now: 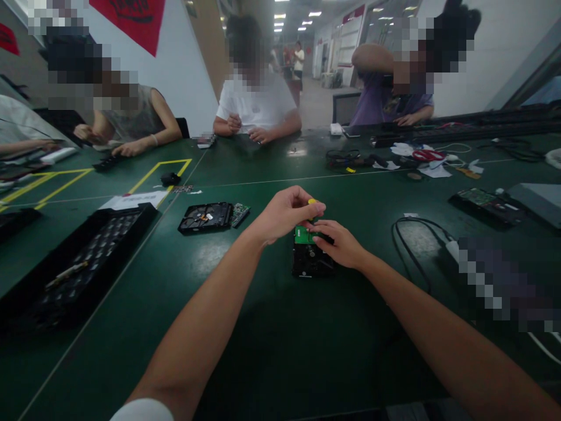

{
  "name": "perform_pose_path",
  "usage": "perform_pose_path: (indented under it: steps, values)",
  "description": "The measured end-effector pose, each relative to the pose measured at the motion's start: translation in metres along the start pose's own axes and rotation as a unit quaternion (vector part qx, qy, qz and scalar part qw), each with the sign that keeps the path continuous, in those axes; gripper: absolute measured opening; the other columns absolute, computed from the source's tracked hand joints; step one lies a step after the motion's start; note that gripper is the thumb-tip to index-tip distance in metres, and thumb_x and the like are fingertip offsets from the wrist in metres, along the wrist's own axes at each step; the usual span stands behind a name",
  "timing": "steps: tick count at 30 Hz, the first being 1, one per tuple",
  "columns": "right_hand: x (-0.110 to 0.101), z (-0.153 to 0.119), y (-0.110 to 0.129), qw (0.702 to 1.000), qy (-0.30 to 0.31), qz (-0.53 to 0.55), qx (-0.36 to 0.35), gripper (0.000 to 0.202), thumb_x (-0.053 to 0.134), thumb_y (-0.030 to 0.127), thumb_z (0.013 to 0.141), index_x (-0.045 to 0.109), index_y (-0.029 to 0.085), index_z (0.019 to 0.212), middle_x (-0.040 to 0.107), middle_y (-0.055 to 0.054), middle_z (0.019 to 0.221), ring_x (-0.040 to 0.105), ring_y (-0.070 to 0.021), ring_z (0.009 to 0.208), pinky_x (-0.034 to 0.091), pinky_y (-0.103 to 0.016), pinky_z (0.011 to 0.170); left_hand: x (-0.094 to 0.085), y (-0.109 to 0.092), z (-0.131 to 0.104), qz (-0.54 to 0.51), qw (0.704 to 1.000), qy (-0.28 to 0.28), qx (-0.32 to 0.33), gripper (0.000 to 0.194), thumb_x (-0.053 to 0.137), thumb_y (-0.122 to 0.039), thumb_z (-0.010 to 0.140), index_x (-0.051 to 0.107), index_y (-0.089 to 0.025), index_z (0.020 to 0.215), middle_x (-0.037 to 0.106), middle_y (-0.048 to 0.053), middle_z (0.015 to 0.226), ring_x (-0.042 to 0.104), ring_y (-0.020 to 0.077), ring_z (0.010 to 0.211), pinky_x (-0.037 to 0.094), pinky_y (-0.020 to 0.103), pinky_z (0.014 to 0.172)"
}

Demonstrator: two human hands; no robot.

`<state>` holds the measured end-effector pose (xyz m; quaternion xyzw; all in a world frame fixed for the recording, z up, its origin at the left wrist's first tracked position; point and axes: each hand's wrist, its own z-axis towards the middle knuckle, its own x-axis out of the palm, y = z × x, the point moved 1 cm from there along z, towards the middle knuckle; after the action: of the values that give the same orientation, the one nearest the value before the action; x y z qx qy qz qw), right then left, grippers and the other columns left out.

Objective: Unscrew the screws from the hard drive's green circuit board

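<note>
A black hard drive (302, 262) with a green circuit board (302, 235) lies on the table in front of me. Above the board, my left hand (289, 211) is closed around a small screwdriver (312, 202) with a yellow handle; its tip is hidden by the fingers. My right hand (339, 242) reaches over the drive's right side, its curled thumb and fingertips at the board beside the screwdriver. To the left lies another hard drive (205, 217), with a loose circuit board (240, 214) next to it.
A long black tray (100, 251) stands at left, near a white paper (131, 200). At right are a drive with its board up (486, 206), a grey box (539, 202) and a looped black cable (397, 234). Several people sit across the green table (263, 351).
</note>
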<state>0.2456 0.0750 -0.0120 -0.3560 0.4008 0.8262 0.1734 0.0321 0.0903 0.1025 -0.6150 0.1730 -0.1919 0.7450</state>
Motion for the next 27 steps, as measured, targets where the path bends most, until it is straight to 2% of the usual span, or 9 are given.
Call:
perform_pose_path:
  steps: [3, 6, 8, 11, 15, 21, 27]
  values:
    - [0.0011, 0.0001, -0.0022, 1.000, 0.004, 0.001, -0.003, 0.032, 0.063, 0.034, 0.102, 0.072, 0.030, 0.133, 0.071, -0.010, 0.136, 0.062, -0.0307, 0.134, 0.050, -0.057, 0.114, 0.0025, 0.0030, 0.0011, -0.011, 1.000, 0.022, 0.017, 0.029, 0.082, -0.035, 0.090, 0.065, -0.015, 0.103, 0.074, 0.007, 0.095, 0.070, 0.0152, 0.083, 0.058, 0.025, 0.068]
    - [0.0013, 0.0005, -0.0025, 1.000, 0.003, 0.000, -0.006, 0.031, 0.062, 0.034, 0.103, 0.072, 0.030, 0.132, 0.071, -0.009, 0.136, 0.062, -0.0302, 0.135, 0.050, -0.057, 0.115, 0.0007, 0.0023, 0.0016, -0.008, 0.999, 0.045, 0.027, 0.030, 0.074, -0.041, 0.097, 0.072, -0.017, 0.114, 0.071, 0.006, 0.093, 0.068, 0.0150, 0.085, 0.057, 0.024, 0.068]
    - [0.0008, 0.0007, -0.0016, 1.000, 0.004, 0.000, -0.007, 0.030, 0.062, 0.034, 0.103, 0.072, 0.031, 0.131, 0.071, -0.009, 0.135, 0.062, -0.0301, 0.135, 0.050, -0.057, 0.114, -0.0017, 0.0007, 0.0015, -0.037, 0.998, 0.052, 0.010, 0.033, 0.067, -0.046, 0.100, 0.075, -0.016, 0.112, 0.070, 0.008, 0.095, 0.068, 0.0170, 0.089, 0.058, 0.025, 0.070]
    - [-0.0001, 0.0010, 0.0003, 1.000, 0.007, 0.000, -0.009, 0.030, 0.062, 0.034, 0.103, 0.072, 0.029, 0.131, 0.071, -0.010, 0.134, 0.064, -0.0298, 0.132, 0.050, -0.056, 0.113, -0.0041, -0.0015, 0.0011, -0.104, 0.993, 0.060, -0.016, 0.031, 0.065, -0.043, 0.100, 0.077, -0.014, 0.105, 0.070, 0.010, 0.100, 0.067, 0.0207, 0.097, 0.060, 0.030, 0.075]
    - [-0.0006, 0.0013, 0.0014, 1.000, 0.003, 0.001, -0.010, 0.029, 0.062, 0.034, 0.103, 0.072, 0.029, 0.130, 0.071, -0.010, 0.134, 0.064, -0.0297, 0.133, 0.050, -0.056, 0.114, -0.0030, -0.0014, 0.0009, -0.082, 0.996, 0.036, -0.025, 0.026, 0.072, -0.040, 0.096, 0.074, -0.015, 0.101, 0.069, 0.008, 0.098, 0.067, 0.0189, 0.093, 0.061, 0.031, 0.075]
    - [0.0004, 0.0011, 0.0003, 1.000, -0.002, -0.005, -0.004, 0.030, 0.063, 0.034, 0.102, 0.073, 0.030, 0.130, 0.071, -0.010, 0.136, 0.063, -0.0308, 0.133, 0.051, -0.057, 0.113, 0.0030, 0.0003, 0.0006, -0.029, 1.000, -0.006, -0.003, 0.026, 0.080, -0.036, 0.091, 0.064, -0.015, 0.093, 0.073, 0.009, 0.098, 0.068, 0.0156, 0.084, 0.056, 0.025, 0.066]
    - [-0.0004, 0.0014, 0.0009, 1.000, 0.006, 0.008, -0.005, 0.032, 0.063, 0.036, 0.103, 0.073, 0.032, 0.132, 0.071, -0.009, 0.136, 0.063, -0.0303, 0.134, 0.050, -0.057, 0.115, 0.0042, 0.0016, 0.0018, -0.070, 0.997, 0.020, -0.004, 0.027, 0.072, -0.040, 0.097, 0.071, -0.018, 0.111, 0.071, 0.007, 0.096, 0.069, 0.0169, 0.089, 0.054, 0.023, 0.065]
